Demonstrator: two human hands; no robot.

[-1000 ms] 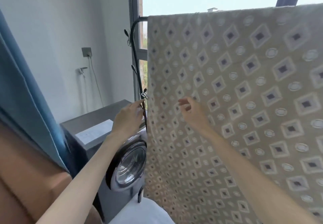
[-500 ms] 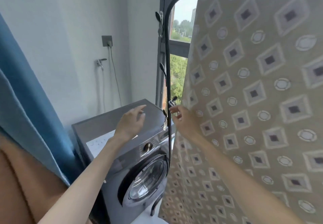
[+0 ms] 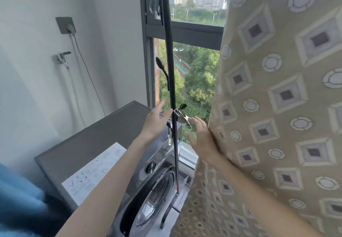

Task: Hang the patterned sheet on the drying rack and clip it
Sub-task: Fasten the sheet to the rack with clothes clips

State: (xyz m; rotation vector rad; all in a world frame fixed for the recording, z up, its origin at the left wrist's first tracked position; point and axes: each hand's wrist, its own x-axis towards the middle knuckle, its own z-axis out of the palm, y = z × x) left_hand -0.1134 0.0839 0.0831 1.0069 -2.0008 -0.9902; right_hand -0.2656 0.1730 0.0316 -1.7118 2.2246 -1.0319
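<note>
Both hands are empty with fingers spread. The left hand hovers just left of the drying rack's black upright. The right hand reaches with its fingertips just beside the metal clip, which is fastened to that upright between the two hands. To the right of the right hand the patterned sheet hangs down from above the frame. Its free edge runs top to bottom close along that wrist, though whether it touches the hand is hard to tell. I judge the sheet soft, limp and fairly light, apt to slide sideways, so best pinched at that near edge. The clip looks small, stiff and springy. Its long axis lies nearly level, pointed end toward the right hand, and it wants squeezing at the end by the upright.
</note>
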